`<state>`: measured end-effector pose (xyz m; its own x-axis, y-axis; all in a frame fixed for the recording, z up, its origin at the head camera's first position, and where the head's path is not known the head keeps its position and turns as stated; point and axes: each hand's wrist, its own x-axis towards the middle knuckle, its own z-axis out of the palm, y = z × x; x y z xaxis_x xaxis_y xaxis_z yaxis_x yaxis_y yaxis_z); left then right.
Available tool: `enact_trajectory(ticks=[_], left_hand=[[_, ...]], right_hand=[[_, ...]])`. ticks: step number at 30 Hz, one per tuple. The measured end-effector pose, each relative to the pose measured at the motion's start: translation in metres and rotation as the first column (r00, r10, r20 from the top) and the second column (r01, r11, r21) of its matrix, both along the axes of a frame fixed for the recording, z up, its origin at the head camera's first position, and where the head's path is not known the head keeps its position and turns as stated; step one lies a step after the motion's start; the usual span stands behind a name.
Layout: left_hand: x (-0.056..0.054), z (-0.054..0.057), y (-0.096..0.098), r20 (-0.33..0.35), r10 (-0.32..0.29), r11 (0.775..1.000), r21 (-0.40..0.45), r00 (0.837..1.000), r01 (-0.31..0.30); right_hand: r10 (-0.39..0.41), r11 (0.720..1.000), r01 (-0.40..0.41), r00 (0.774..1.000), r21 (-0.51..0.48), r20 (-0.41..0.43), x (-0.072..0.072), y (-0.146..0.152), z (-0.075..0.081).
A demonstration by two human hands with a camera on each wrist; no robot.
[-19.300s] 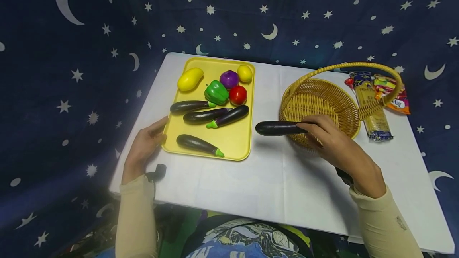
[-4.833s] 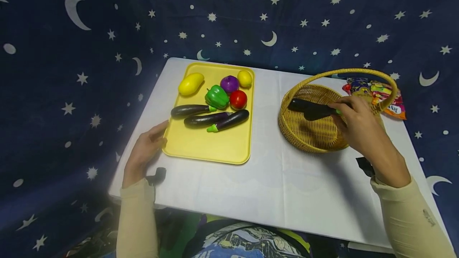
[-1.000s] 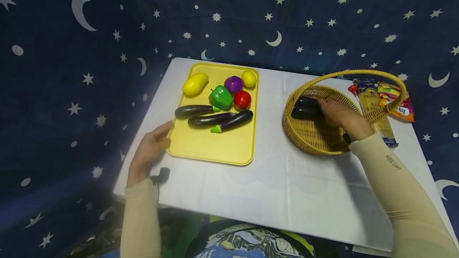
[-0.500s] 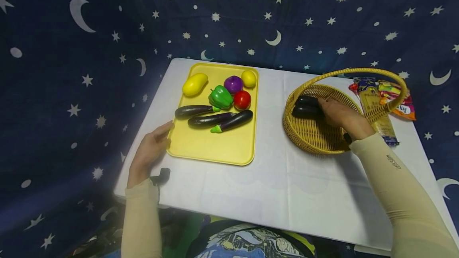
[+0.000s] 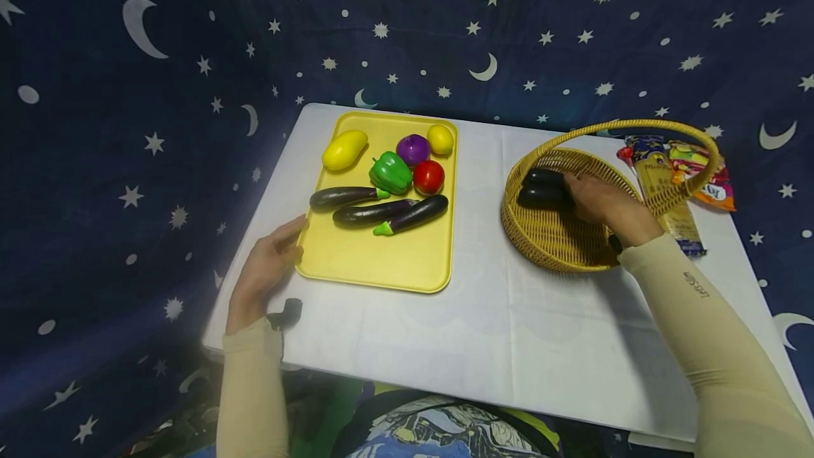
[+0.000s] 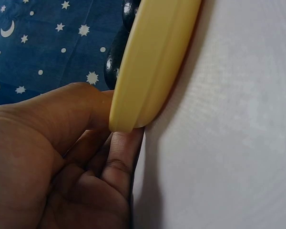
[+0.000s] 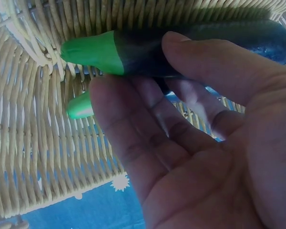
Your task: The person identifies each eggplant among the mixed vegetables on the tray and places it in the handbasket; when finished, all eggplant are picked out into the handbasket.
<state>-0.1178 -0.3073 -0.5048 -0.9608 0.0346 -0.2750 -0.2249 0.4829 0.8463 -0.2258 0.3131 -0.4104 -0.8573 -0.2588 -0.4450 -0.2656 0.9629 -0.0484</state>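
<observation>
My left hand point(image 5: 263, 267) pinches the near left edge of the yellow tray point(image 5: 375, 263), thumb over the rim and fingertips below in the left wrist view. On the tray lie three dark eggplants point(image 5: 343, 196), the right two overlapping. My right hand point(image 5: 600, 203) reaches into the wicker basket point(image 5: 550, 235) and holds an eggplant point(image 7: 143, 50) by its green-stemmed end, thumb on one side and fingers against the other. A second eggplant point(image 5: 543, 177) lies alongside it, partly hidden behind the fingers in the right wrist view, its green stem point(image 7: 80, 106) showing.
Farther back on the tray are a yellow mango point(image 5: 345, 150), green bell pepper point(image 5: 391, 172), purple onion-like vegetable point(image 5: 413, 150), lemon point(image 5: 440, 139) and tomato point(image 5: 429, 177). The basket's tall handle point(image 5: 636, 123) arches above my right hand. Pasta point(image 5: 680, 225) and a bright snack packet point(image 5: 715, 186) lie right.
Since the oldest frame, the eggplant at the tray's front has left it. My right hand has lowered an eggplant into the basket beside another. Over the last second, both hands stay still.
</observation>
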Motion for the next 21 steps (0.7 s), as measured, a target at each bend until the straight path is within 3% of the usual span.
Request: enact_trajectory(ticks=[11,21], left_hand=[[-0.0003,0.0008,0.0013,0.024,0.011,1.000,0.007,1.000,-0.011],[0.0002,0.0016,0.0018,0.022,0.009,1.000,0.012,1.000,-0.010]], right_hand=[[-0.006,1.000,0.006,1.000,-0.012,0.005,0.0052,-0.0010,0.0033],[0.026,0.999,-0.028,0.999,-0.033,-0.039,0.0081,-0.0035,0.0050]])
